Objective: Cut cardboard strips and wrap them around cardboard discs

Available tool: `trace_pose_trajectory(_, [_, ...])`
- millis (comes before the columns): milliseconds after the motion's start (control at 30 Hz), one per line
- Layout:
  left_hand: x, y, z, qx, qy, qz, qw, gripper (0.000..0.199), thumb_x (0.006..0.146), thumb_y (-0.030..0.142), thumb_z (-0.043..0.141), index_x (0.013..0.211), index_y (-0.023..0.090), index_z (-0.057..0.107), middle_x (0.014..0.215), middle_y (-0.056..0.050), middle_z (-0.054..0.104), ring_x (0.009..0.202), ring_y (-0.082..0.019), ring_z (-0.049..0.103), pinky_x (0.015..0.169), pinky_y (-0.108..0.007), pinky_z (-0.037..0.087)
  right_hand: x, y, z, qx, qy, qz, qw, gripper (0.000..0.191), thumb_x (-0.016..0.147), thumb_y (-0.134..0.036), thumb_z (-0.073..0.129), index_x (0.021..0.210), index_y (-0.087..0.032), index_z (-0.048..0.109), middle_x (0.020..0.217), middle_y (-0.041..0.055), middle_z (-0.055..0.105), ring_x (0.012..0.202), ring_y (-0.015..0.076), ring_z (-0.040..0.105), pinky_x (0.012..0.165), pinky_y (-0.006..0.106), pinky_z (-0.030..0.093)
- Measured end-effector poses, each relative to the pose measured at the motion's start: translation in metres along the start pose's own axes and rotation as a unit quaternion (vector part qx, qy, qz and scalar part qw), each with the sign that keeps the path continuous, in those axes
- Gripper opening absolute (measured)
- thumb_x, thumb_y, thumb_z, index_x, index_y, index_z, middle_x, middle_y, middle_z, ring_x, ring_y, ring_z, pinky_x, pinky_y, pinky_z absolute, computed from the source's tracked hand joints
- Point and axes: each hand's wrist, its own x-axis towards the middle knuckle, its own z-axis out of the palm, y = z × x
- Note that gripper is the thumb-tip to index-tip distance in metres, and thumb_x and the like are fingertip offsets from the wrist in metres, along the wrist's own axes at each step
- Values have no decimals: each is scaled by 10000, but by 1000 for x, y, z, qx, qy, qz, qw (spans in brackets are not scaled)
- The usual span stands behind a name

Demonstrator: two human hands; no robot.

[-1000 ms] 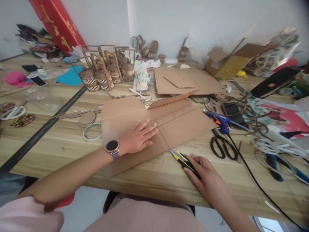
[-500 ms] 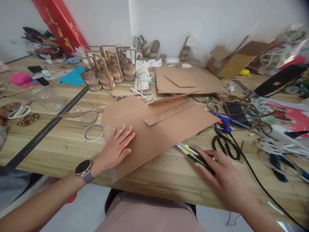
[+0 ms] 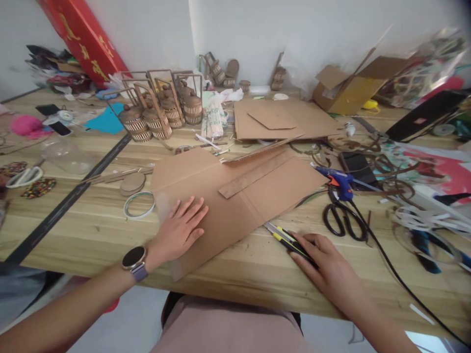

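Note:
A large brown cardboard sheet [image 3: 206, 196], creased and partly folded up at its far edge, lies on the wooden table [image 3: 228, 274]. My left hand [image 3: 182, 228] rests flat on its left part, fingers spread. In my right hand [image 3: 324, 260] is a black and yellow utility knife [image 3: 290, 242], its blade pointing left at the sheet's near edge. Whether the blade tip touches the cardboard is hard to tell. A narrow cardboard strip [image 3: 235, 185] lies across the middle of the sheet.
A blue glue gun [image 3: 342, 184] and black-handled scissors [image 3: 334, 219] lie to the right, with a black cord running forward. Several small woven baskets [image 3: 158, 122] with tall handles stand at the back left. A roll of tape [image 3: 127, 208] sits beside the sheet. More cardboard [image 3: 265, 130] lies behind.
My right hand has moved slightly left with the utility knife along the cardboard's near edge. My left hand stays flat on the sheet. The whole view has shifted a little.

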Motion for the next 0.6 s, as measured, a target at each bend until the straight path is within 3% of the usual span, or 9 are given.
trace_pose_trajectory(300, [-1, 2, 1, 7, 5, -4, 1000, 534, 1038, 413, 259, 1516, 206, 377, 1589, -70, 342, 1476, -313, 255, 1176, -561, 229, 0, -8, 10, 6, 26, 6, 1000, 437, 964, -468, 458, 1278, -213, 622, 1021, 103, 648, 968, 238, 647, 820, 363, 574])
trace_pose_trajectory(600, [1, 5, -2, -20, 4, -15, 1000, 516, 1027, 421, 316, 1496, 228, 415, 1582, -74, 358, 1472, -324, 269, 1171, -571, 241, -6, -7, -1, 18, 13, -7, 1000, 381, 960, -429, 488, 1260, -231, 617, 1020, 90, 653, 955, 229, 669, 804, 354, 585])
